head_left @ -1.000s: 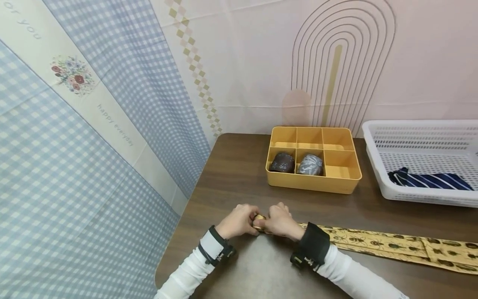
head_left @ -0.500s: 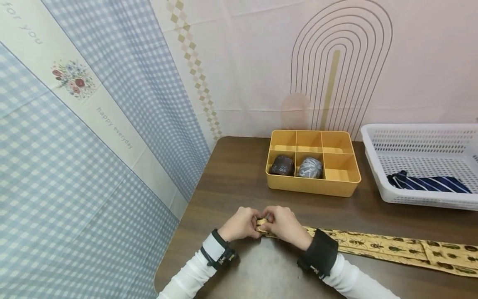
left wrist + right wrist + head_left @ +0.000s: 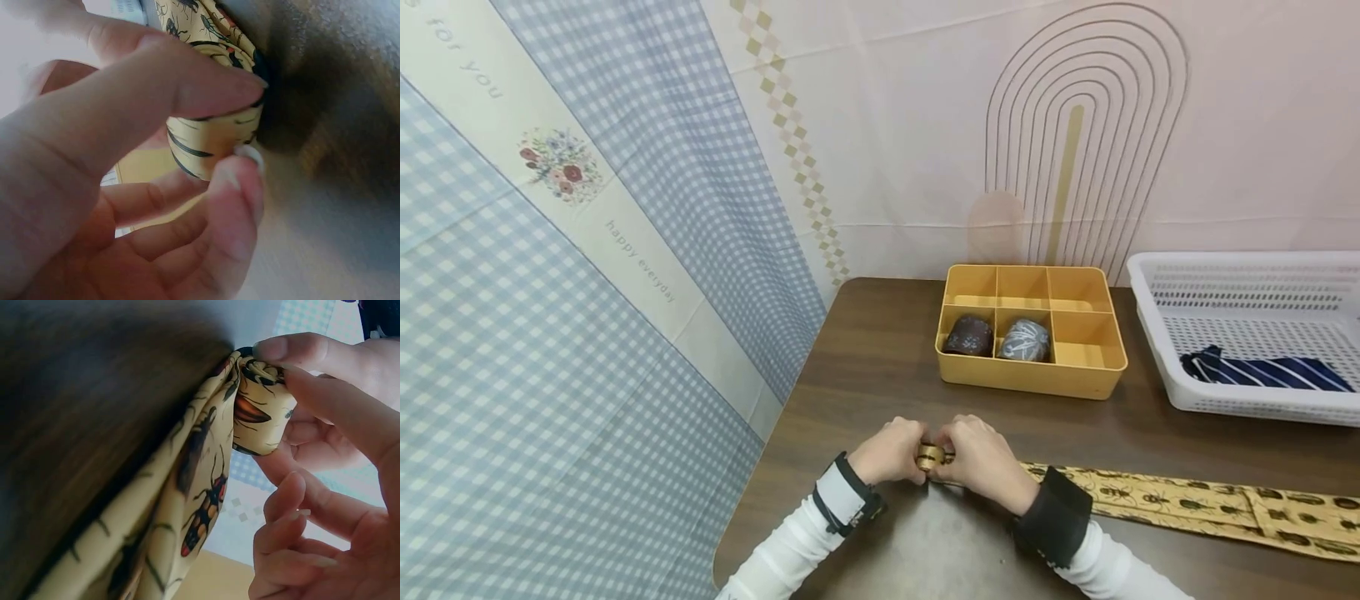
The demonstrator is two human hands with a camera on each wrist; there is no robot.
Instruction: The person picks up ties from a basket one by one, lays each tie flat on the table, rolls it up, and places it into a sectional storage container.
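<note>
A yellow tie with a beetle print (image 3: pixel 1187 498) lies along the near part of the brown table (image 3: pixel 880 358). Its left end is wound into a small roll (image 3: pixel 929 456) (image 3: pixel 212 137) (image 3: pixel 259 419). My left hand (image 3: pixel 891 451) and right hand (image 3: pixel 977 458) both pinch that roll from either side, thumbs and fingertips curled round it. The unrolled length trails off to the right across the table. In the wrist views the fingers press on the roll's sides.
A yellow divided box (image 3: pixel 1032 332) stands behind the hands, with a dark rolled tie (image 3: pixel 968 335) and a grey rolled tie (image 3: pixel 1024 340) in its front compartments. A white mesh basket (image 3: pixel 1247 329) at the right holds a navy striped tie (image 3: pixel 1262 371). Checked fabric hangs at the left.
The roll between my hands has turned and grown a little; both hands have shifted slightly right along the tie. The view has tilted a bit.
</note>
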